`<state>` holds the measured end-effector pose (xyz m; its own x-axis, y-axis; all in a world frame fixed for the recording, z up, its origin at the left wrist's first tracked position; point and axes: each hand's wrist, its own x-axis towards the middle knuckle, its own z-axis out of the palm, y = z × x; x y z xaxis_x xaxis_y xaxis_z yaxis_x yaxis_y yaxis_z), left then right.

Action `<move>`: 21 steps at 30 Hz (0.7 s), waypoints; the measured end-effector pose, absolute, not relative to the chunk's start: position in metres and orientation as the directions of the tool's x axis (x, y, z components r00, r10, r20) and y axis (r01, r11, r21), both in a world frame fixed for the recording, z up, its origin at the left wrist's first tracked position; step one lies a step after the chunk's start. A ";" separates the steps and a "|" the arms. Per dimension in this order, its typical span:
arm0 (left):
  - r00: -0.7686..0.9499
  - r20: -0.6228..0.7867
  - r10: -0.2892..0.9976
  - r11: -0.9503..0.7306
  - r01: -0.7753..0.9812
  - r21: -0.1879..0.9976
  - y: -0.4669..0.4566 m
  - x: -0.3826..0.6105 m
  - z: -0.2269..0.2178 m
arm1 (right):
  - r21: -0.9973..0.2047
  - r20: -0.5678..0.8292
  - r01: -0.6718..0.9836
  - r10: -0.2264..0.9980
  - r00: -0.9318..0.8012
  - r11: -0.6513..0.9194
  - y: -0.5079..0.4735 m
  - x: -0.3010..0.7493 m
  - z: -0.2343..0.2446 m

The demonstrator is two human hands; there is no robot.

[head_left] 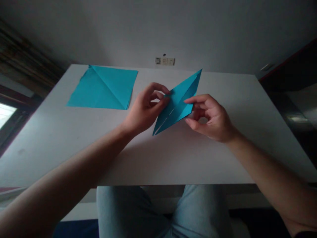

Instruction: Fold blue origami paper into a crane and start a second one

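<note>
A folded piece of blue origami paper (182,95) is held between both hands above the table, tilted with one point up to the right and two close tips down to the left. My left hand (148,105) pinches its left edge between thumb and fingers. At the right corner, my right hand (210,115) has its index finger on the front face and its thumb by the lower edge; the other fingers are curled partly behind the paper. A slit runs down the middle of the lower half, between two flaps.
A blue paper sheet (106,87) with a diagonal crease lies at the table's back left. The white table (158,168) reaches to the wall, where several sockets (164,61) are set. A curtain (22,56) hangs at left. My legs (123,211) are under the front edge.
</note>
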<state>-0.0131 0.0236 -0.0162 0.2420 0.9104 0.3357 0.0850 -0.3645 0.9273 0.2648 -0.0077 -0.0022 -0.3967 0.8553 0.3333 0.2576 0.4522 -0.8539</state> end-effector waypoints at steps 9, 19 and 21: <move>0.592 0.176 0.786 -0.479 0.404 0.779 0.028 -0.028 -0.008 | -0.606 0.256 0.369 0.613 -0.748 0.704 0.012 0.280 0.006; 0.761 0.112 0.639 -0.630 0.434 0.644 0.027 -0.028 -0.006 | -0.448 0.339 0.353 0.521 -0.783 0.822 0.015 0.286 0.008; 0.759 0.129 0.638 -0.650 0.441 0.619 0.025 -0.027 -0.007 | -0.488 0.282 0.345 0.520 -0.806 0.801 0.014 0.283 0.005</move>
<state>-0.0271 0.0249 -0.0075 0.7591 0.6381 0.1289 0.4409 -0.6496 0.6194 0.2827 0.0144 0.0053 -0.8064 0.5196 0.2822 0.3454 0.8014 -0.4884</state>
